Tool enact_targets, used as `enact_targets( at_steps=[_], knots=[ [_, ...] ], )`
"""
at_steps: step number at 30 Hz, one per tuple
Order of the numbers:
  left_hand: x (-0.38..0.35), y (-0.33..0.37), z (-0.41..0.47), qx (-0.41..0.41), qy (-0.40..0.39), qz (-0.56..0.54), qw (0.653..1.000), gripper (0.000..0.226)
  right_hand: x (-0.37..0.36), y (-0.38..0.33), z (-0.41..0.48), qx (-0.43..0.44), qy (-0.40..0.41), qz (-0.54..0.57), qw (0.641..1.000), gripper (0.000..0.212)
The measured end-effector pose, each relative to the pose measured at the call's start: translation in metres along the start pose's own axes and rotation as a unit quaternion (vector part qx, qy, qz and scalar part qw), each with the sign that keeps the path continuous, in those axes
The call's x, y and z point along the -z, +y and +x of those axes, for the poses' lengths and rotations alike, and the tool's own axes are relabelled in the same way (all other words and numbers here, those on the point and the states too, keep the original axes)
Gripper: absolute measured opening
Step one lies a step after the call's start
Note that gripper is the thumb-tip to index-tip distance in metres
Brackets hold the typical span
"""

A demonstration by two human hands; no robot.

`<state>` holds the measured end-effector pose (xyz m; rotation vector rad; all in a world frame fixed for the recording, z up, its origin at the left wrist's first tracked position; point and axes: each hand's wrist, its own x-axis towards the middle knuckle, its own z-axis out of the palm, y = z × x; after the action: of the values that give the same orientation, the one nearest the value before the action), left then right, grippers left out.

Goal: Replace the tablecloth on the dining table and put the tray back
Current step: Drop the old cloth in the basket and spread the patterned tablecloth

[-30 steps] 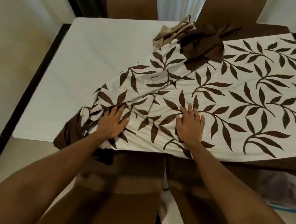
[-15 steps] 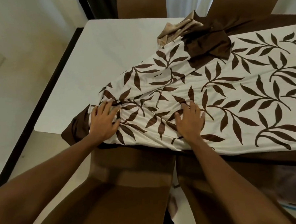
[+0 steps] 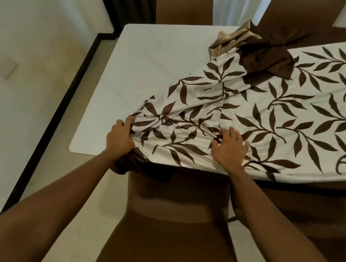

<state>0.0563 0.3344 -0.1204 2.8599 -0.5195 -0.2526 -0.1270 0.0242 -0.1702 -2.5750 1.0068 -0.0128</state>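
A person's left hand (image 3: 119, 138) grips the bunched tablecloth (image 3: 268, 130) at the near edge of the table (image 3: 144, 68); the right hand (image 3: 229, 149), spread flat, presses it down.

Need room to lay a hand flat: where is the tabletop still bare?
The tabletop is bare left of the tablecloth, from the near-left corner back to the far chair. Crowded: the bunched folds at the far side, and the near edge, where the left hand grips and the right hand presses cloth.

Bare left hand (image 3: 119, 138), bare right hand (image 3: 229, 149), both forearms uncovered to the frame edge
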Motion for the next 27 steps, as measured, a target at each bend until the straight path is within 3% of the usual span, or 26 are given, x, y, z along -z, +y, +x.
enact_targets(
  at_steps=[2, 4, 7, 10, 13, 16, 19, 22, 25, 27],
  knots=[
    [0.004, -0.016, -0.004, -0.014, 0.031, -0.033, 0.999, 0.066, 0.006, -0.025, 0.001, -0.035, 0.018, 0.003, 0.999, 0.052],
    [0.003, -0.03, -0.011, -0.026, 0.048, -0.121, 0.991, 0.069, 0.003, -0.056, -0.002, -0.009, 0.047, 0.008, 0.999, 0.049],
    [0.003, -0.061, -0.007, -0.005, -0.002, -0.228, 0.974, 0.081, -0.02, -0.107, -0.012, 0.003, 0.044, 0.03, 0.999, 0.053],
    [0.01, -0.09, 0.005, 0.014, -0.058, -0.187, 0.981, 0.046, -0.054, -0.134, -0.026, -0.009, -0.008, -0.004, 1.0, 0.064],
    [0.013, -0.094, 0.019, 0.005, -0.075, -0.128, 0.989, 0.056, -0.063, -0.135, -0.035, -0.006, -0.032, -0.024, 0.999, 0.068],
    [0.022, -0.073, 0.032, 0.04, -0.076, -0.188, 0.978, 0.067, -0.056, -0.135, -0.029, -0.011, -0.073, -0.03, 0.997, 0.07],
    [0.024, -0.049, 0.056, 0.059, -0.117, -0.277, 0.952, 0.046, -0.053, -0.141, -0.028, -0.035, -0.096, -0.042, 0.994, 0.071],
    [0.029, -0.031, 0.075, 0.1, -0.228, -0.332, 0.91, 0.028, -0.056, -0.145, -0.034, -0.051, -0.091, -0.042, 0.994, 0.07],
    [0.046, -0.029, 0.087, 0.146, -0.392, -0.369, 0.83, 0.03, -0.057, -0.147, -0.039, -0.049, -0.091, -0.05, 0.993, 0.07],
    [0.057, -0.038, 0.097, 0.152, -0.428, -0.378, 0.807, 0.038, -0.056, -0.145, -0.039, -0.046, -0.085, -0.054, 0.994, 0.07]
  ],
)
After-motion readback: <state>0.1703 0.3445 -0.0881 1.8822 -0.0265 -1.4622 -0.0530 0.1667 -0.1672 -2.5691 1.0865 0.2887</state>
